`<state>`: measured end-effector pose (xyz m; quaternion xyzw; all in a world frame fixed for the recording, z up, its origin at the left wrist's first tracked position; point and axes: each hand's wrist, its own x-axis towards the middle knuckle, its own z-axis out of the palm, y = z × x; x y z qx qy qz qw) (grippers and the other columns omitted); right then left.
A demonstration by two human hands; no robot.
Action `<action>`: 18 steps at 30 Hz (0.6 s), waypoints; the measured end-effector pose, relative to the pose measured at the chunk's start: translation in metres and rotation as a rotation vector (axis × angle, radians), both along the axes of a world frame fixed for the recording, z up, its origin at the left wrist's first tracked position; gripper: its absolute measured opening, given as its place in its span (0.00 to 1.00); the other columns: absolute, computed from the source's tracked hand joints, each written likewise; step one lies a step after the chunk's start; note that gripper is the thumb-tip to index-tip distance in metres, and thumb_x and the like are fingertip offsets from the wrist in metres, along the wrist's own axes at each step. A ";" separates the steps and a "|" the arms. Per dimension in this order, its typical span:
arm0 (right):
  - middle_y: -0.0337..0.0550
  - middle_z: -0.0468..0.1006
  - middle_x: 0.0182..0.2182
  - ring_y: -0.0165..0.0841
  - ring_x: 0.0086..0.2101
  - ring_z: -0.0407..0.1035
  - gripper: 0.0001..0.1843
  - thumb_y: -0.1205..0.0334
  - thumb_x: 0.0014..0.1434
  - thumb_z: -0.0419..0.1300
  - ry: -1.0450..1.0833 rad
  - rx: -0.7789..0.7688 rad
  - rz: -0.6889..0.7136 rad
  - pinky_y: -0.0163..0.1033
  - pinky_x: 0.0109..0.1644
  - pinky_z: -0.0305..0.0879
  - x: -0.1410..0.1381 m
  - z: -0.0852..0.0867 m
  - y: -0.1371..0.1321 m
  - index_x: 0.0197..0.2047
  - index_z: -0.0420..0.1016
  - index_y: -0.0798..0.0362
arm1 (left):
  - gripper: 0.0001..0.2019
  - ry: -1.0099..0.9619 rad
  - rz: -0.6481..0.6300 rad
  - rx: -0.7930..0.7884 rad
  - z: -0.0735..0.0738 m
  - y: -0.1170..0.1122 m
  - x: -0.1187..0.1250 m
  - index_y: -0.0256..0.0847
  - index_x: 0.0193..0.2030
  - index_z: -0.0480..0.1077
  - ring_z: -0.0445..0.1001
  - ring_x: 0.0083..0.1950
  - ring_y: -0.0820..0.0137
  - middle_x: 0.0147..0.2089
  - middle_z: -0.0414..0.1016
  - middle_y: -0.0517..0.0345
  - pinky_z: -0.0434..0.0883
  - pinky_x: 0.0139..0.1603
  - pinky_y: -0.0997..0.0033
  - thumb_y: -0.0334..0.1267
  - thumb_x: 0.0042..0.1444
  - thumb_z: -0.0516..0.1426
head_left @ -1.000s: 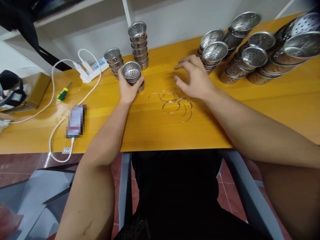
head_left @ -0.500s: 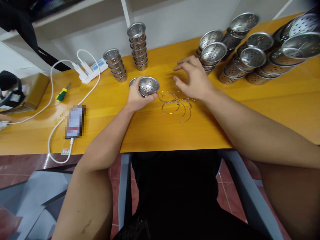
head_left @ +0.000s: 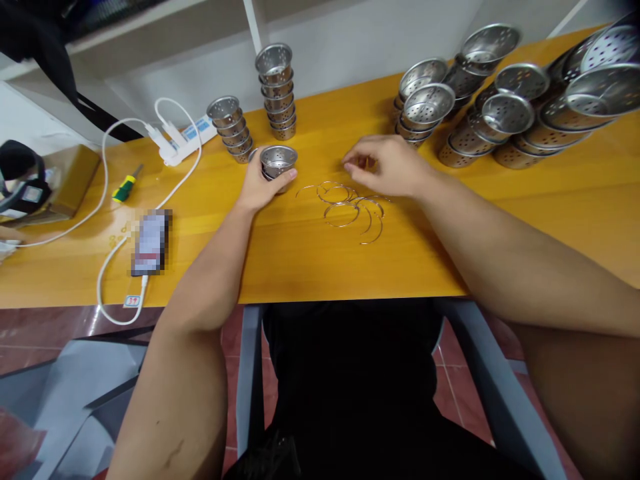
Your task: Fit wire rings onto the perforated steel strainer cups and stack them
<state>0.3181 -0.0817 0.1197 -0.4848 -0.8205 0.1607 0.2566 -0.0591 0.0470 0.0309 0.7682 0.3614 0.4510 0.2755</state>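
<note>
My left hand (head_left: 257,187) is wrapped round a short stack of perforated metal cups (head_left: 279,160) standing upright; the rim of another cup shows behind the fingers. Above the table to the right, my right hand (head_left: 387,163) has its fingers curled in, thumb tip close to the index fingertip, and I see nothing between them. Between the two hands lies a loose tangle of thin curved metal wires (head_left: 341,223). One wire end reaches toward the cups in my left hand.
Two taller stacks of perforated cups (head_left: 283,107) (head_left: 231,130) stand at the back left. Several bigger stacks (head_left: 505,117) crowd the right. Further left lie a power strip (head_left: 187,140), a screwdriver (head_left: 127,185), a phone (head_left: 150,243) on a cable and a cardboard box (head_left: 75,183).
My left hand has shifted left with the cups, uncovering another wire. My right hand has come slightly lower, and its spread fingers have curled in toward the thumb.
</note>
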 end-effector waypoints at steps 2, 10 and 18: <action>0.54 0.96 0.56 0.55 0.51 0.87 0.21 0.39 0.85 0.64 -0.055 -0.055 0.075 0.64 0.66 0.83 0.000 -0.004 0.002 0.59 0.95 0.41 | 0.59 -0.001 0.021 -0.006 0.000 0.002 -0.002 0.49 0.69 0.76 0.91 0.69 0.46 0.66 0.88 0.46 0.86 0.83 0.28 0.94 0.47 0.77; 0.51 0.96 0.51 0.51 0.48 0.89 0.10 0.53 0.80 0.70 -0.240 -0.108 0.075 0.53 0.57 0.80 0.003 -0.014 0.014 0.54 0.95 0.44 | 0.63 0.020 0.005 -0.008 -0.001 0.009 -0.005 0.49 0.71 0.77 0.88 0.77 0.40 0.71 0.87 0.44 0.80 0.91 0.24 0.93 0.41 0.80; 0.55 0.92 0.61 0.58 0.54 0.87 0.31 0.29 0.77 0.77 -0.228 -0.125 0.191 0.61 0.63 0.85 0.012 -0.010 0.011 0.69 0.94 0.40 | 0.66 -0.007 0.040 -0.025 -0.007 0.010 -0.004 0.49 0.72 0.78 0.91 0.73 0.42 0.68 0.89 0.44 0.85 0.86 0.29 0.92 0.37 0.82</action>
